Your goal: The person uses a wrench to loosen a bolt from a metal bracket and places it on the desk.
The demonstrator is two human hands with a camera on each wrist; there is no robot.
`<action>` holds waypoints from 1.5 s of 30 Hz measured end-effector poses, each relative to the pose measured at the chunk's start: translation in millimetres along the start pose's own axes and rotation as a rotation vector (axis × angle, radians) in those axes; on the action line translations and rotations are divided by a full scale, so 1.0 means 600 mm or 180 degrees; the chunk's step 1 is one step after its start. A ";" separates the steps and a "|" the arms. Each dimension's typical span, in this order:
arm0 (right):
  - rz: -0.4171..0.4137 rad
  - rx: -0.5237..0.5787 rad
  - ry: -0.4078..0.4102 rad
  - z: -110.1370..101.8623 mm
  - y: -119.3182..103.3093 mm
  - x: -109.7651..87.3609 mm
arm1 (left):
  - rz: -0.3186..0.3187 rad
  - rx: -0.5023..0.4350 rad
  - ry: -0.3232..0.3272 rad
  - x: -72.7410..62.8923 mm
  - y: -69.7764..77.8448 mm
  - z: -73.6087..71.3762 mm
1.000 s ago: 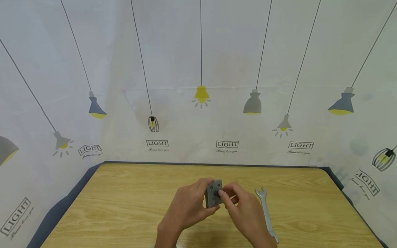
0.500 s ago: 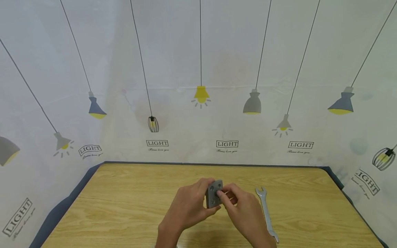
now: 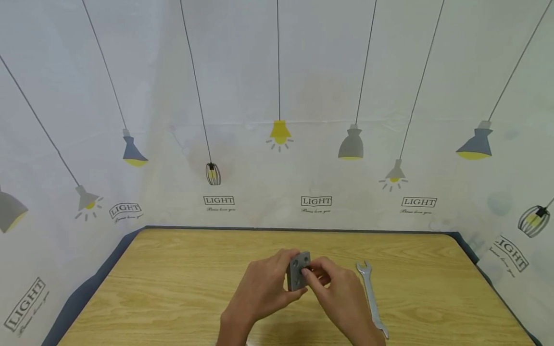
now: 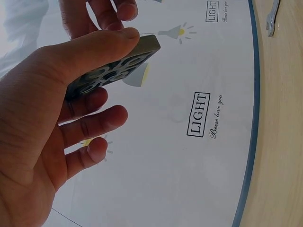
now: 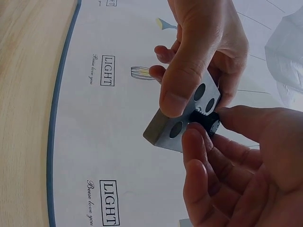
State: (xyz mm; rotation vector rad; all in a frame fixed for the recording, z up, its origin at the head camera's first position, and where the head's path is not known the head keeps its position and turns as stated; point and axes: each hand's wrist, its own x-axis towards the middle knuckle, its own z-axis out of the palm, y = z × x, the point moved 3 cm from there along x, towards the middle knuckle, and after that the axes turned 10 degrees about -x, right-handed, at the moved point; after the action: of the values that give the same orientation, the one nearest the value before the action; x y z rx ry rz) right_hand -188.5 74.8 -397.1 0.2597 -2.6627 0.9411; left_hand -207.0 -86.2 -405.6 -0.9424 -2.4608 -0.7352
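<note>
The step in hand looks to be working a black bolt by finger in a metal block; from these views alone I cannot tell whether it is being run in or backed out. The block is held up above the bench, its holed face turned toward the right hand. The left hand grips the block by its edges, thumb on one side and fingers on the other, with the three fingers plain in the left wrist view bent loosely and clear of the metal. The right hand pinches the bolt's head between thumb and fingertip. In the right wrist view, a short run of thread shows between head and block, so the bolt is not down flush, and other round holes in the face show no bolt in them.

The next move, as I judge it, calls for the left hand to keep the block firm while the right turns the head in line with its hole; a skewed pinch could bind the thread. That small head leaves little to grip, so the fingertips may need to let go and take a fresh hold between turns. A wrench lies on the bench just beside the right hand, untouched.
</note>
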 end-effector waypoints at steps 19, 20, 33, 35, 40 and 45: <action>-0.0073 -0.0027 0.0005 -0.001 -0.004 0.000 | 0.0063 0.0113 0.0080 -0.002 -0.001 -0.003; -0.0085 -0.0034 0.0007 -0.001 -0.004 0.001 | 0.0065 0.0107 0.0085 -0.002 -0.001 -0.003; -0.0145 -0.0047 0.0058 -0.002 -0.006 -0.001 | 0.0057 0.0075 0.0113 -0.003 -0.003 -0.004; -0.0138 -0.0072 0.0048 -0.002 -0.006 -0.002 | 0.0050 0.0060 0.0113 -0.003 -0.002 -0.004; -0.0181 -0.0080 0.0054 -0.003 -0.007 -0.003 | 0.0044 0.0044 0.0116 -0.003 -0.003 -0.005; -0.0210 -0.0061 0.0055 -0.003 -0.008 -0.003 | 0.0045 0.0042 0.0124 -0.003 -0.004 -0.004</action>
State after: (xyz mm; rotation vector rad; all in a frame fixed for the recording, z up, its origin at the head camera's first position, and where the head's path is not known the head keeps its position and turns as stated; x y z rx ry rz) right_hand -185.0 72.5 -393.6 0.3314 -2.6292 0.8932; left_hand -207.0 -90.1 -405.3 -0.9310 -2.4201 -0.7249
